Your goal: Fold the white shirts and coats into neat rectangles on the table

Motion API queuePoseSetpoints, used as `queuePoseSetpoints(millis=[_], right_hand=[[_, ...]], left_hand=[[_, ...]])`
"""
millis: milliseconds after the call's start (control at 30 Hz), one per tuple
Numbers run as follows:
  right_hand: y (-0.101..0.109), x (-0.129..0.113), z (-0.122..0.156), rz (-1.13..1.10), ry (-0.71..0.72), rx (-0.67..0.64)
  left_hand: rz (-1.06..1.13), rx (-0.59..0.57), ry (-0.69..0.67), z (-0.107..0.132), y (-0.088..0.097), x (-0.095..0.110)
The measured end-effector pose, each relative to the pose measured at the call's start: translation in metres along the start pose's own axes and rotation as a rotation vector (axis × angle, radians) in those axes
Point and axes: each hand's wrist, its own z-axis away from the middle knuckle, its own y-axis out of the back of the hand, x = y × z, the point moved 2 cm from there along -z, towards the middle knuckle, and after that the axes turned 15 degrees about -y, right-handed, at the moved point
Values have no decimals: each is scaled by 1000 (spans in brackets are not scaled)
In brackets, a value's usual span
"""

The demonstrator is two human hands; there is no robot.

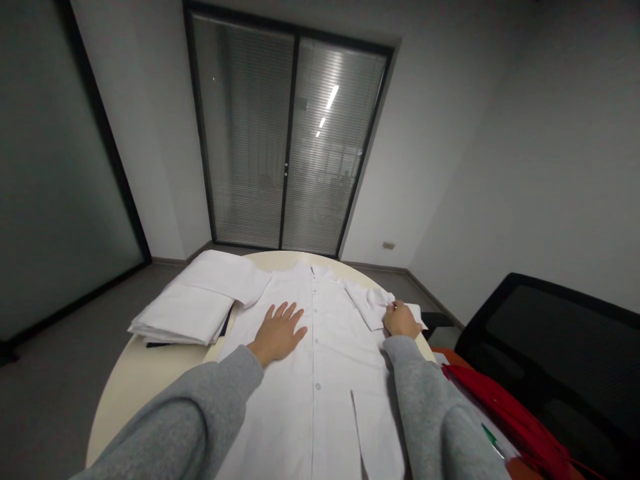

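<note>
A white button-front coat (335, 353) lies spread out face up on the round cream table, its collar toward the far edge and its button line running down the middle. My left hand (278, 333) rests flat on its left front with fingers spread. At the right, my right hand (401, 320) has its fingers closed on the coat's sleeve (370, 305), near the cuff end by the table's edge. The fingertips there are partly hidden. A pocket opening shows low on the right front.
A folded stack of white cloth (195, 300) stands on the table (120, 393) at the left, with something dark beneath it. On the right are a black mesh chair (550, 353) and a red cloth item (500, 407). Glass doors (290, 133) with blinds stand beyond.
</note>
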Motion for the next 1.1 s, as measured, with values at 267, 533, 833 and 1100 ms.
queuePoseSetpoints(millis=[267,533,833,1100], right_hand=[[23,-31,22,-253,233,139],[50,-78,130,-370,1205,-63],[47,-79,185,-455,1351,47],[19,-75,166,-513,940,-375]], left_hand=[[9,21,1,1,1,3],[441,388,171,-14,6,-13],[763,571,279,-19,6,-30],[339,269,114,-13,7,-9]])
